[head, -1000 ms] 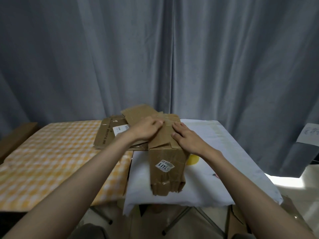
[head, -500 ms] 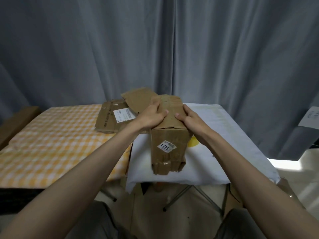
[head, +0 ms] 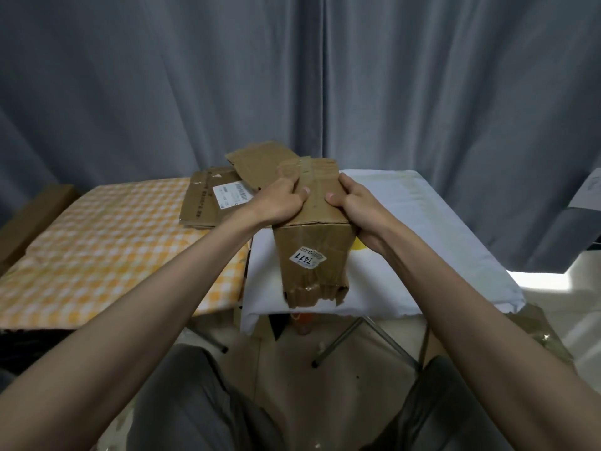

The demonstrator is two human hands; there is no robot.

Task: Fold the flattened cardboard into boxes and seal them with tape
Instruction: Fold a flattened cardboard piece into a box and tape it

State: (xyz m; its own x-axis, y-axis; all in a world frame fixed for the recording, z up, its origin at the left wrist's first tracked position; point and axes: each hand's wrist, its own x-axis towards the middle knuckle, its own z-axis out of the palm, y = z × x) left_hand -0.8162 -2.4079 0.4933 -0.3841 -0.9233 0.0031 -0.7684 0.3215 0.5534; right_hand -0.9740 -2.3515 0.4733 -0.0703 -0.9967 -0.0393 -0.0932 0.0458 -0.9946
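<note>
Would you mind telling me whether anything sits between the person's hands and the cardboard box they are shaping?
Nothing visible does: the left hand and right hand already grip the cardboard box directly from either side.

The left hand (head: 279, 203) is covering the left edge of the cardboard box (head: 312, 222), so its fingertips are lying out of sight behind the top fold. The right hand (head: 357, 206) is hiding the box's right side and most of a yellow mark (head: 357, 245) on the white surface (head: 439, 239). The box is concealing part of the flat cardboard stack (head: 208, 203) behind it. Print on the shipping label (head: 231, 194) is showing too small to read. The frame's left edge is cutting off the checkered surface (head: 97, 249) and a brown board (head: 29, 219); the right edge is cropping a pale sheet (head: 590, 193).
</note>
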